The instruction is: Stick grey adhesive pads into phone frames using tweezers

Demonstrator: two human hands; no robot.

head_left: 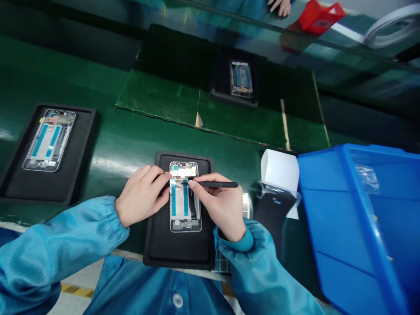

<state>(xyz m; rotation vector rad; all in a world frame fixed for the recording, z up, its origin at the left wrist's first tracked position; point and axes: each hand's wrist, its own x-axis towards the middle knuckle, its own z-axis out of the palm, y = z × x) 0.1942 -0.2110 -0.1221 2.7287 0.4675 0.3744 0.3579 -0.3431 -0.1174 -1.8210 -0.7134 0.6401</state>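
Note:
In front of me an opened phone [179, 205] lies in a black foam tray [179, 251], its circuit board and two blue strips showing. My right hand [223, 203] grips black tweezers [218, 184], whose tip points left over the phone just below the board. With curled fingers, my left hand [144, 192] holds the phone's upper left edge, close to a small yellow tab. Whether those fingertips also pinch the tab cannot be made out.
Another opened phone [49, 140] sits in a black tray [33, 186] at left. A third phone [241, 78] lies on a raised green board [164, 98]. At right are a blue bin [328, 218], a white roll [280, 168] and black film [274, 214]. Behind, another person's hand [280, 6] shows.

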